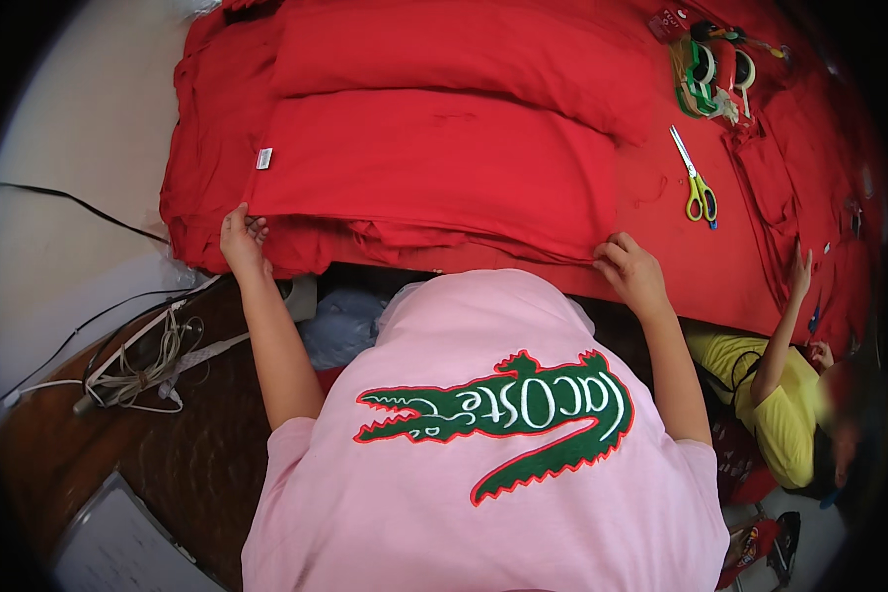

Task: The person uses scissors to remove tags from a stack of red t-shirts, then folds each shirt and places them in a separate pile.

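A folded red cloth [434, 163] lies flat on a layered heap of red fabric, with a small white label [264, 158] near its left edge. At its near left corner, the fingers of my left hand [241, 237] are curled closed on the edge. My right hand [633, 272] pinches the near right corner, thumb and fingertips together. The front edge runs fairly straight between both hands, some creased fabric showing beneath it. Another thick red fold [464, 54] lies just behind.
Yellow-handled scissors [701, 197] lie right of the cloth. Tape dispensers [699, 74] stand at the far right. A co-worker in a yellow shirt [784, 419] reaches to more red fabric [775, 178] on the right. Cables [158, 355] tangle at lower left, beside the table.
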`<state>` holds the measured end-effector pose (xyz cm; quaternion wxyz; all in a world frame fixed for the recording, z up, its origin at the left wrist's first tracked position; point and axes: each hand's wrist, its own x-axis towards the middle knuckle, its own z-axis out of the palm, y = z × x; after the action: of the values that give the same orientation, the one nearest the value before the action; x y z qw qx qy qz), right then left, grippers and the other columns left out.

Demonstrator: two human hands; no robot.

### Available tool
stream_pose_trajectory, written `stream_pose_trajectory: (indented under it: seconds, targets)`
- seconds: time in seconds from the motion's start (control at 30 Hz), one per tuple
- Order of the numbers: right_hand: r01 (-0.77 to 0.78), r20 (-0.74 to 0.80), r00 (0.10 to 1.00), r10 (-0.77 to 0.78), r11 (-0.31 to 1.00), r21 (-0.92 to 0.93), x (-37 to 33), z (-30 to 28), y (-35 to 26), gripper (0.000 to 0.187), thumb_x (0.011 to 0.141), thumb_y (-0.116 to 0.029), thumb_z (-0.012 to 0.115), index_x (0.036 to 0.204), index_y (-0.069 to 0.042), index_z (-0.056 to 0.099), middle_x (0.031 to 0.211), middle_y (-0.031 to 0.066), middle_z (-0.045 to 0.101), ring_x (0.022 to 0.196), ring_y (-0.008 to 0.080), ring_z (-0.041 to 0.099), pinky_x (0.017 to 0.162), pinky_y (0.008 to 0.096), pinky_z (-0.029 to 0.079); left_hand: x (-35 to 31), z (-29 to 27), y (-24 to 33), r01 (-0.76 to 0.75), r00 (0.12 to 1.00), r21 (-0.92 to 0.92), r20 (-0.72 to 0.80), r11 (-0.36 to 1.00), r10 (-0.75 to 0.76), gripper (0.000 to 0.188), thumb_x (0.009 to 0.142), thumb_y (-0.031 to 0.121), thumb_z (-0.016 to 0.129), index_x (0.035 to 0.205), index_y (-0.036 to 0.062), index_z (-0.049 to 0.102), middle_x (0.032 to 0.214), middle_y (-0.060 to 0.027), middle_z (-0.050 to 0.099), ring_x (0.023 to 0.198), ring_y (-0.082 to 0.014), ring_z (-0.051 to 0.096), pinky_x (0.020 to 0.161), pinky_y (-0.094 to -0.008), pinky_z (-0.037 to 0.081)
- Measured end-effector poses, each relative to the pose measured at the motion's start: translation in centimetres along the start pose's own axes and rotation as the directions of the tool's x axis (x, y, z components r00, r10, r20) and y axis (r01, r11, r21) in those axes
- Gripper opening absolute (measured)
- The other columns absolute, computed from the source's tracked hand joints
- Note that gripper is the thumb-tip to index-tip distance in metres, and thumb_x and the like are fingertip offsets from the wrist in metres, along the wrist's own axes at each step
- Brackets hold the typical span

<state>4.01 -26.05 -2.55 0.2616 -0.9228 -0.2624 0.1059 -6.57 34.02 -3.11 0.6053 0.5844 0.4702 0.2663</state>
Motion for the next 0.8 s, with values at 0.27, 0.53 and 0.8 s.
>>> stream_pose_trajectory:
  seconds: [0.27, 0.53, 0.8]
  targets:
    - [-0.13, 0.211, 0.973, 0.089, 0.974, 0.185, 0.5, -2.3, 1.0, 0.011, 0.083, -0.007, 0.076, 0.092, -0.003, 0.072, 0.086, 0.0088, 0.067, 0.081, 0.0239, 0.068, 0.074, 0.0339, 0.054, 0.3, 0.7, 0.2, 0.062, 0.997, 0.036, -0.055, 0.997, -0.06, 0.017, 0.098, 0.023, 0.063, 0.105, 0.0077, 0.066, 0.08, -0.0018, 0.064, 0.068, -0.0127, 0.065, 0.056, -0.0266, 0.051]
    - [-0.069, 0.104, 0.994, -0.023, 0.603, 0.795, 12.9, -14.1, 3.6, 0.01, 0.094, -0.005, 0.062, 0.102, -0.003, 0.067, 0.085, 0.0069, 0.071, 0.074, 0.0154, 0.069, 0.071, 0.0287, 0.054, 6.9, 12.0, 16.7, -0.285, 0.936, -0.202, 0.151, 0.937, 0.317, 0.021, 0.101, 0.019, 0.057, 0.112, 0.001, 0.061, 0.104, -0.0148, 0.072, 0.094, -0.0213, 0.074, 0.074, -0.0325, 0.059]
    - [0.047, -0.394, 0.809, 0.436, 0.62, 0.783, 8.4, -7.1, 9.3, 0.013, 0.102, -0.014, 0.063, 0.108, -0.003, 0.062, 0.096, 0.0064, 0.071, 0.075, 0.013, 0.066, 0.067, 0.025, 0.051, -8.2, 18.3, 9.6, -0.464, 0.761, -0.144, 0.441, 0.874, 0.476, 0.014, 0.102, 0.004, 0.058, 0.114, -0.0002, 0.064, 0.114, -0.0141, 0.074, 0.103, -0.0218, 0.073, 0.081, -0.0314, 0.059]
